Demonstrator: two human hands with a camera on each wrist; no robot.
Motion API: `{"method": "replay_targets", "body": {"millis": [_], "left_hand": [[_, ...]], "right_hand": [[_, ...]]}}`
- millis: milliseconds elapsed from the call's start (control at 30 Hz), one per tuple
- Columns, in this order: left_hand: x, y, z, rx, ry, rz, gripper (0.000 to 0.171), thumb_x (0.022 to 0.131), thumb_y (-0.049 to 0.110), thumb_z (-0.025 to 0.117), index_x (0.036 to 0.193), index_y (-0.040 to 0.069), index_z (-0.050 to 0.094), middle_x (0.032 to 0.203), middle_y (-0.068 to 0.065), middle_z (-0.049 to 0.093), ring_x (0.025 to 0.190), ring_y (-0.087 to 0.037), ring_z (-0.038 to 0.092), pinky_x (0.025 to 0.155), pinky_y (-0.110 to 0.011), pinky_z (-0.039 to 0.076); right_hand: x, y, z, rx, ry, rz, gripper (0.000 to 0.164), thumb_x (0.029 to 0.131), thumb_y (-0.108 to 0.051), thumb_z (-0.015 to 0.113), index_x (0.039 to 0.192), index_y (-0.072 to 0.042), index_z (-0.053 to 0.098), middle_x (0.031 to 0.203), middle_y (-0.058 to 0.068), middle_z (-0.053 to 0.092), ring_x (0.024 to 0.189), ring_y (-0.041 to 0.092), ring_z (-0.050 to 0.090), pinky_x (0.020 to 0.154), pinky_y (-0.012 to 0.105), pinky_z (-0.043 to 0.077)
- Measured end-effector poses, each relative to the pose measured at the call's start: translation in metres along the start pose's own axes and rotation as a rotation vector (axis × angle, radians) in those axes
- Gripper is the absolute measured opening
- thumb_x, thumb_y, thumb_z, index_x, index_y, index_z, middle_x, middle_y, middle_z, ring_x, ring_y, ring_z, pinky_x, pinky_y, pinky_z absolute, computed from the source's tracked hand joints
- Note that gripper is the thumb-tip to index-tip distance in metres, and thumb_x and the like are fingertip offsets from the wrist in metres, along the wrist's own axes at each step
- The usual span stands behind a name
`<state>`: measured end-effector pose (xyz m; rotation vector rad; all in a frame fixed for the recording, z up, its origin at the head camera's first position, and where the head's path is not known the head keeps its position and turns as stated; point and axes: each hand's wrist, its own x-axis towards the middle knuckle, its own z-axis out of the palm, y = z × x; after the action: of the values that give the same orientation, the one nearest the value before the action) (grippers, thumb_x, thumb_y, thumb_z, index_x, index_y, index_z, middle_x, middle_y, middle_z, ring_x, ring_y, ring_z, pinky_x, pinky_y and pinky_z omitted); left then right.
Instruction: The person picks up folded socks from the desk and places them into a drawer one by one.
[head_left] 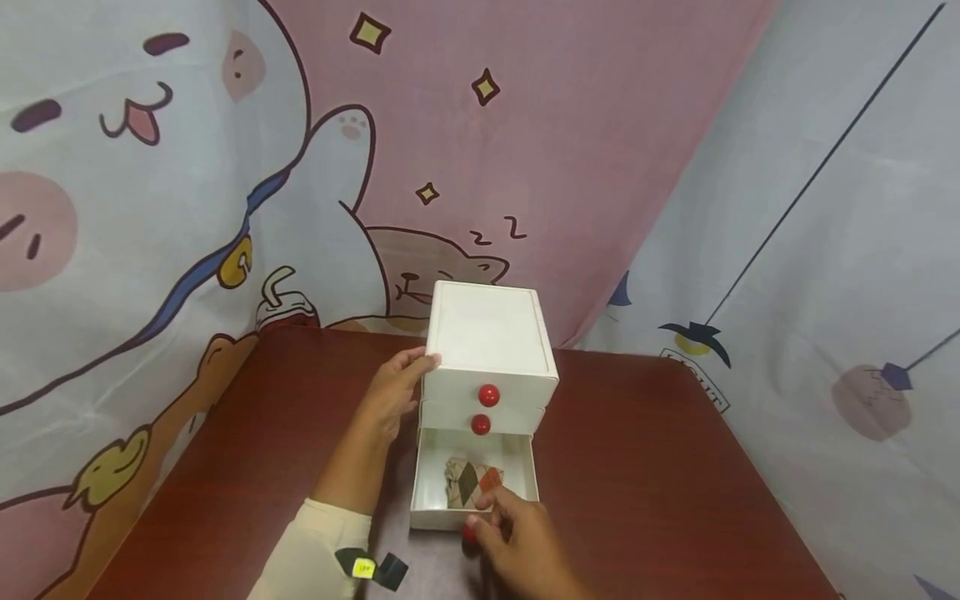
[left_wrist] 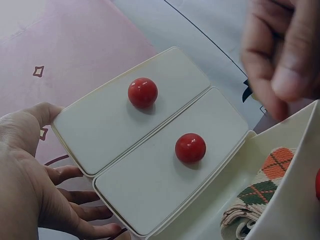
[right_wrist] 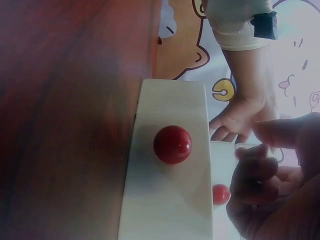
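Observation:
A small white drawer cabinet (head_left: 491, 329) stands on the table, its lowest drawer (head_left: 435, 492) pulled out. Inside that drawer lies a folded sock (left_wrist: 257, 192) with green and orange diamonds on beige. My left hand (head_left: 393, 387) rests against the cabinet's left side, fingers spread along it and thumb at the upper front edge. Over the front of the open drawer is my right hand (head_left: 521, 533), its fingers loosely bent with nothing between them. The right wrist view shows it apart from the drawer's red knob (right_wrist: 172, 144).
Both upper drawers are closed; each has a round red knob, the top one (left_wrist: 143, 93) and the middle one (left_wrist: 190, 148). The reddish-brown table (head_left: 637, 467) extends to both sides. Behind it hangs a cartoon-printed cloth (head_left: 570, 167).

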<state>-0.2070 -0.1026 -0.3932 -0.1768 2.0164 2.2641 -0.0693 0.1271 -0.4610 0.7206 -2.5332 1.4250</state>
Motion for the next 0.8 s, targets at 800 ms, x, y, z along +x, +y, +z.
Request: {"method": "replay_targets", "body": {"millis": [800], "left_hand": [[-0.002, 0.0, -0.001, 0.007, -0.005, 0.0, 0.06, 0.104, 0.035, 0.069, 0.154, 0.005, 0.055, 0.17, -0.02, 0.046, 0.165, -0.046, 0.031, 0.126, -0.077, 0.029]], "right_hand": [[-0.008, -0.001, 0.012, -0.525, -0.124, 0.373, 0.031, 0.093, -0.046, 0.085, 0.108, -0.019, 0.086, 0.1, 0.001, 0.083, 0.091, 0.022, 0.077, 0.073, 0.044, 0.059]]}}
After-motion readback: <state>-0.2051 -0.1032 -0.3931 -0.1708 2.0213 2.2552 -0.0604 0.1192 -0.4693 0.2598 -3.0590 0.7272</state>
